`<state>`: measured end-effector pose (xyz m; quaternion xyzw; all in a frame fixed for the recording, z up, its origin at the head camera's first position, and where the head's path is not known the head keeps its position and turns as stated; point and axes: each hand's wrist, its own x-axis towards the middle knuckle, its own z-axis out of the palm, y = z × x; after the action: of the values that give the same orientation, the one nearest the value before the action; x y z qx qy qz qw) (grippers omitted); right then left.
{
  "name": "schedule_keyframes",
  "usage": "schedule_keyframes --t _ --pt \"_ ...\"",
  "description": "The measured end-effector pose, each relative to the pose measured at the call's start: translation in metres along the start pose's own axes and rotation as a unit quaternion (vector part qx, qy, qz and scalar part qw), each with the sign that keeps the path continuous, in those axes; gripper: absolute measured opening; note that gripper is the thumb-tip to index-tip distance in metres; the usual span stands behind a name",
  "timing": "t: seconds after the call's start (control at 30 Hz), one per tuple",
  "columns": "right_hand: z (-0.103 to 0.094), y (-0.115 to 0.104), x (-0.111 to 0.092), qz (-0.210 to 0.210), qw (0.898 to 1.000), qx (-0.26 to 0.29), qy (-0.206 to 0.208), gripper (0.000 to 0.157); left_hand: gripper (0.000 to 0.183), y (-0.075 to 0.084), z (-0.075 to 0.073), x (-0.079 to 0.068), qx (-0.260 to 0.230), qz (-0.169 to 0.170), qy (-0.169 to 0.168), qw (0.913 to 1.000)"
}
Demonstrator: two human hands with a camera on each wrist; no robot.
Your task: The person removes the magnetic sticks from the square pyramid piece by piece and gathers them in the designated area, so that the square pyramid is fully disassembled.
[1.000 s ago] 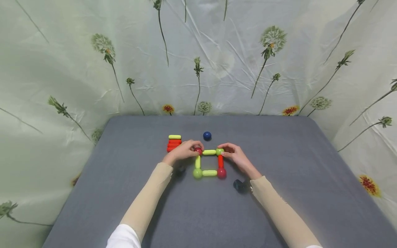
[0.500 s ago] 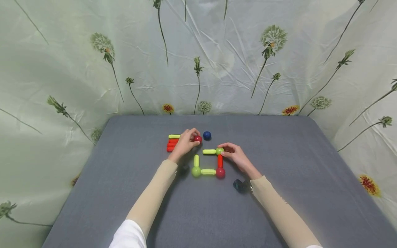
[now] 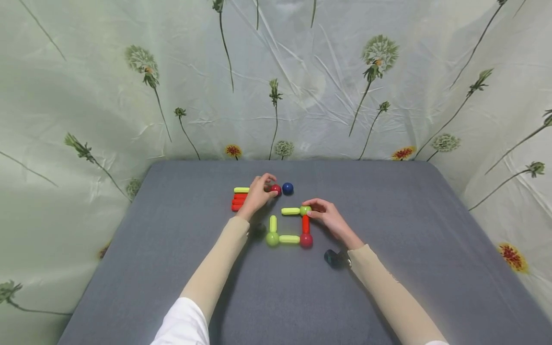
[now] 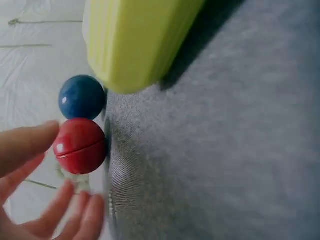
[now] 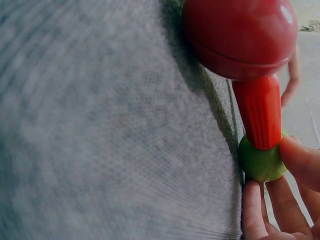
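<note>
Just below frame centre, the left hand [image 3: 258,192] has a wide grip, a red ball [image 4: 81,147] at its thumb tip beside a blue ball [image 4: 82,97]; lower right, the right hand [image 3: 331,219] pinches a green ball [image 5: 261,162].

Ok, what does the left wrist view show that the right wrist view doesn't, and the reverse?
Only left wrist: the blue ball, the red ball beside it and a yellow-green stick.

Only right wrist: the right hand pinching the green ball, the red stick running from it, and another red ball at that stick's nearer end.

Both: the grey tabletop and the pale patterned backdrop.
</note>
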<state>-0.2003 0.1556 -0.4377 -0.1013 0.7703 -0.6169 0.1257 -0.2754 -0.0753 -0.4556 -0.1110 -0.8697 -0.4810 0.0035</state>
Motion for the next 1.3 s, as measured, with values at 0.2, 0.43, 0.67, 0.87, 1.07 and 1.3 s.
schedule_keyframes --t 0.2,0.43,0.67,0.87,1.07,1.3 --pt "-0.001 -0.001 -0.001 -0.001 1.0 0.004 0.001 0.03 0.016 0.015 0.002 -0.017 0.031 0.054 -0.074 0.9953" --pt "0.0 -0.002 -0.001 -0.002 1.0 0.005 -0.001 0.029 0.015 0.025 0.015 -0.023 0.137 0.073 -0.183 0.9707" --pt "0.001 -0.001 0.0 0.0 1.0 0.008 -0.001 0.03 0.013 0.023 0.013 -0.027 0.169 0.107 -0.133 0.9708" --pt "0.0 0.008 0.005 -0.002 1.0 0.009 -0.001 0.029 0.01 0.016 -0.012 -0.04 0.07 0.096 -0.108 0.9871" --pt "-0.003 0.029 0.014 0.0 1.0 0.025 0.009 0.029 0.011 -0.001 -0.051 -0.064 0.084 0.089 -0.037 0.9918" --pt "-0.004 0.031 0.015 -0.002 1.0 0.004 0.014 0.028 0.011 -0.021 -0.073 -0.079 0.174 0.05 0.01 0.9834"
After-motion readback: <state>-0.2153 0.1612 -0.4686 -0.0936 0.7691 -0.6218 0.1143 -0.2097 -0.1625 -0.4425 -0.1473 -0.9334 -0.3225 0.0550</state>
